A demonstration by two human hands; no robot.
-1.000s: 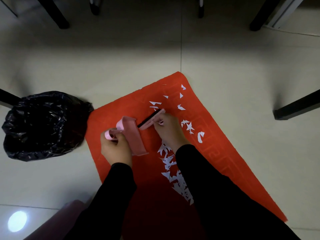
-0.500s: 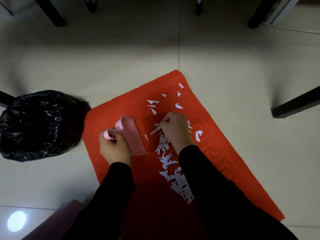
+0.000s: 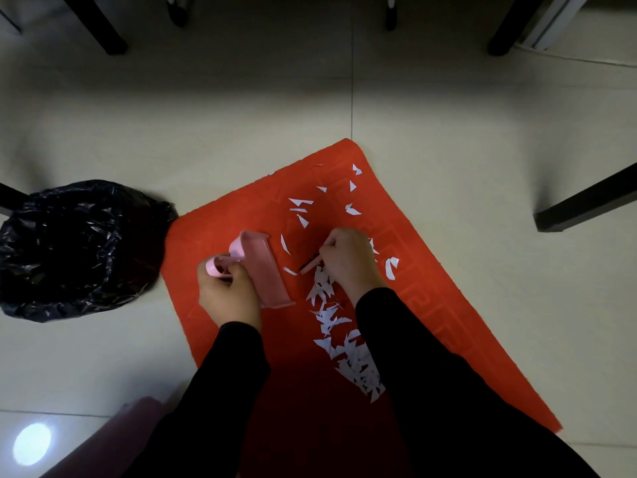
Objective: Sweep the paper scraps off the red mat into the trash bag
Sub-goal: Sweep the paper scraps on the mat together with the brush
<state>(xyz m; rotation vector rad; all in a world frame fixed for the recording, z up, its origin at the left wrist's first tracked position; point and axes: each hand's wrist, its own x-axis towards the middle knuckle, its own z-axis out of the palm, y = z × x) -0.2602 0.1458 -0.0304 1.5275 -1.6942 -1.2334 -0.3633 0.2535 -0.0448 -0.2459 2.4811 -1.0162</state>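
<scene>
Head view: two hands work over a red mat (image 3: pixel 448 305) strewn with white paper scraps (image 3: pixel 358 367).
Left hand (image 3: pixel 229 294) grips a pink dustpan (image 3: pixel 265 270); right hand (image 3: pixel 348 258) curls around a small brush (image 3: pixel 310 266); black trash bag (image 3: pixel 76 250) sits left of the mat.

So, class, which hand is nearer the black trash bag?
Left. The left hand, gripping the pink dustpan, is right of the trash bag; the right hand lies farther right, beyond the dustpan.

Pale tiled floor (image 3: pixel 448 132); dark furniture legs (image 3: pixel 586 205) around; light glare (image 3: pixel 31 443) near-left.
</scene>
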